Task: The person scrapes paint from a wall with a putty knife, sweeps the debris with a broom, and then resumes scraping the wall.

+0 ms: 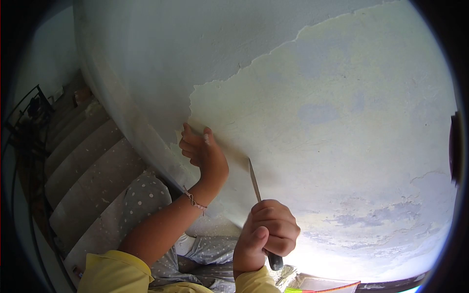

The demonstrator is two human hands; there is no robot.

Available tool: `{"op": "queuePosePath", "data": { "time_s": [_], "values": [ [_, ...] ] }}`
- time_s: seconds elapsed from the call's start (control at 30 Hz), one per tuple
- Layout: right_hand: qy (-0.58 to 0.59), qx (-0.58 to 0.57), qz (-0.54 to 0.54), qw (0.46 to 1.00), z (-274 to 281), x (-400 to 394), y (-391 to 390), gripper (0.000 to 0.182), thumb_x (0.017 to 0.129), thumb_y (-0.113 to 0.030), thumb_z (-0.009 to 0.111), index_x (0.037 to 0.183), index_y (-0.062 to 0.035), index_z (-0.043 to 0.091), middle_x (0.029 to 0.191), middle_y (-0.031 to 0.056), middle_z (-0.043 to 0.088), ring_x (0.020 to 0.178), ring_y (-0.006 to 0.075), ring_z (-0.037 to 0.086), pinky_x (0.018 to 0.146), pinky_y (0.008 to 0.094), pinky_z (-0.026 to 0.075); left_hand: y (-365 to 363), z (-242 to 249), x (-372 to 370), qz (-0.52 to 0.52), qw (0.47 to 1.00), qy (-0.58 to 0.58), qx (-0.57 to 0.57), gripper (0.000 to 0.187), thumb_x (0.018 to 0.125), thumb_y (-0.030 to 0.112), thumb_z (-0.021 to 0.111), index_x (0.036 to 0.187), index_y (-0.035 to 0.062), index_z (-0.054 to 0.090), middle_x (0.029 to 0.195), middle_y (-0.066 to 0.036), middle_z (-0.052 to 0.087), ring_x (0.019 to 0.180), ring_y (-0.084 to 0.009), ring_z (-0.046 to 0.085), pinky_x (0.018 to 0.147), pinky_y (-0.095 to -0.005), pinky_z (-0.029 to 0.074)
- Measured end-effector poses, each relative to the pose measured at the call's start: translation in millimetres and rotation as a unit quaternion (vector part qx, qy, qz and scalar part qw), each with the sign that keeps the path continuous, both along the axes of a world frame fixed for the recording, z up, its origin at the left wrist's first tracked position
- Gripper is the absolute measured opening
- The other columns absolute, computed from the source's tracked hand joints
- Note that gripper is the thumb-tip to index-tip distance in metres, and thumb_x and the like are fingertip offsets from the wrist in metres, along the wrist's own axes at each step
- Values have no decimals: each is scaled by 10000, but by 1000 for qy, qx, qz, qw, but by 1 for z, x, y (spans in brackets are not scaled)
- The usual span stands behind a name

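My right hand (pixel 273 228) is wrapped round the dark handle of a knife-like tool (pixel 254 180). Its thin metal blade points up, with the tip at or close to the wall (pixel 317 146); the blade is seen nearly edge-on. Up and to the left, my left hand (pixel 204 152) is at the wall beside the ragged edge of the paint layer (pixel 191 100). The fingers of that hand are loosely bent and apart from the thumb, which has white residue on it. I see nothing held in it.
Stairs (pixel 93 180) with white specks run along the left, beside a dark metal railing (pixel 24 117). My bent legs in dotted grey trousers (pixel 146 200) are below. A whitish container with a red edge (pixel 327 284) stands at the bottom. Rough, flaking patches (pixel 381 215) mark the lower right wall.
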State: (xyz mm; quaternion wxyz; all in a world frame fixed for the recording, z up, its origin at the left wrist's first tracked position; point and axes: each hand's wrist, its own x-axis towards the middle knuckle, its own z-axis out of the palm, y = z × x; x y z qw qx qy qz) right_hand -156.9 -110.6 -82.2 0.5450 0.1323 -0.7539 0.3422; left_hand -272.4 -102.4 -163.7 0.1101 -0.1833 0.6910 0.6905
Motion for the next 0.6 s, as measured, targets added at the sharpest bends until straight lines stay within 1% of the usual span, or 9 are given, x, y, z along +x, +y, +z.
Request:
{"op": "queuePosePath", "data": {
  "time_s": [0.03,0.1,0.27,0.3,0.37,0.47,0.5,0.57,0.6],
  "values": [
    [1,-1,-5,1000,0,4,1,379,931,-157,608,660,-102,349,499,3,386,422,130,427,431,292,451,0,0,2,-5,1000,1,-1,658,965,384,371,1471,37,132,1411,-209,181,1273,-372,242,1050,-525,237],
    [-21,23,49,998,5,8,6,232,821,46,595,671,-47,444,490,28,455,396,171,443,406,308,441,-2,5,-1,0,1000,-9,5,671,961,396,376,1471,36,131,1407,-208,185,1271,-373,244,1051,-529,234],
    [87,6,95,992,8,15,-1,259,823,32,600,645,-43,428,479,24,455,387,167,439,411,300,449,-2,3,-1,2,1000,-1,6,686,951,410,377,1473,40,131,1394,-205,200,1268,-364,246,1053,-530,227],
    [27,29,28,999,10,4,3,264,823,37,597,643,-44,421,481,27,454,373,166,426,396,305,442,-1,2,0,4,1000,-2,7,689,948,412,376,1474,41,131,1388,-204,204,1268,-360,244,1055,-530,223],
    [27,-7,46,999,-2,1,7,270,822,36,601,642,-44,417,487,28,451,375,165,425,374,307,428,-3,2,2,0,1000,-7,16,685,948,406,375,1475,42,130,1387,-202,206,1267,-357,245,1054,-527,223],
    [26,-36,52,998,11,10,1,274,827,35,597,641,-44,411,494,32,456,390,165,441,366,310,424,-4,7,0,4,1000,-14,26,680,948,397,377,1476,45,132,1383,-197,212,1265,-355,246,1054,-520,226],
    [78,-43,104,991,12,12,3,272,822,44,587,637,-42,407,502,38,471,403,164,457,371,308,426,-4,8,-3,6,999,-19,25,679,947,393,380,1476,45,135,1382,-194,216,1265,-354,246,1054,-515,228],
    [157,-28,83,984,6,11,3,266,808,61,585,642,-41,405,508,41,478,403,174,461,379,318,432,-4,8,-5,8,1000,-20,18,678,948,389,382,1477,44,138,1381,-192,218,1266,-353,246,1054,-512,229],
    [115,-37,50,991,-1,5,6,262,795,77,585,642,-38,406,511,43,476,406,184,460,382,324,428,-3,7,-3,4,1000,-23,11,676,948,384,384,1478,42,141,1380,-190,220,1266,-352,245,1054,-508,230]
  ]
}}
